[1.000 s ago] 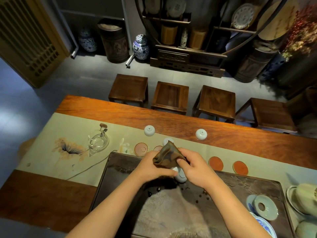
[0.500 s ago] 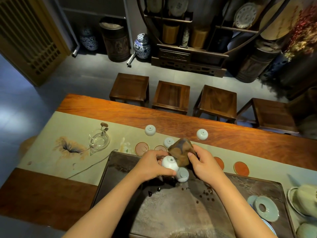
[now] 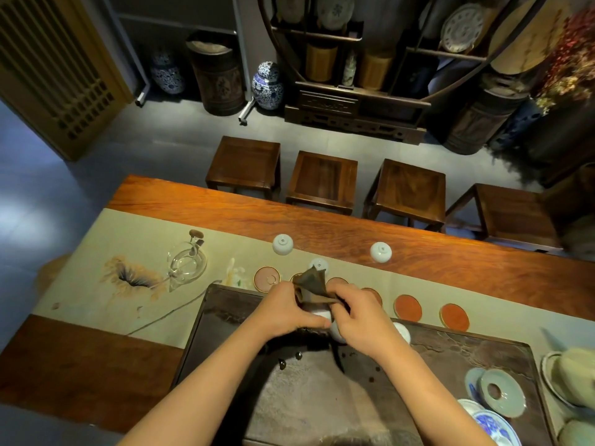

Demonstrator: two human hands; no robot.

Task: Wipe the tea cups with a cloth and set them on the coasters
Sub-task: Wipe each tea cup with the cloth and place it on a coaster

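Note:
My left hand [image 3: 285, 312] grips a small white tea cup [image 3: 322, 315], mostly hidden by fingers and cloth. My right hand [image 3: 360, 320] pinches a dark brown cloth [image 3: 314, 284] pressed over that cup. Just below the hands another white cup [image 3: 338, 333] rests on the dark tea tray [image 3: 467, 352], and a third [image 3: 402, 331] shows beside my right wrist. Three upturned white cups [image 3: 282, 244] [image 3: 381, 252] [image 3: 319, 264] stand on the runner and table beyond. A row of round coasters runs behind the tray: a pink one [image 3: 267, 279] at left, orange ones [image 3: 408, 306] [image 3: 454, 317] at right.
A glass pitcher [image 3: 186, 263] stands on the beige runner at left. Celadon lids and a blue-patterned saucer [image 3: 495, 397] sit at the tray's right end, with pale vessels [image 3: 576, 375] beyond. Several wooden stools [image 3: 322, 180] line the table's far side.
The cloth, held apart from the cup half a second ago, is now back over the cup; both hands have closed together around it above the tray.

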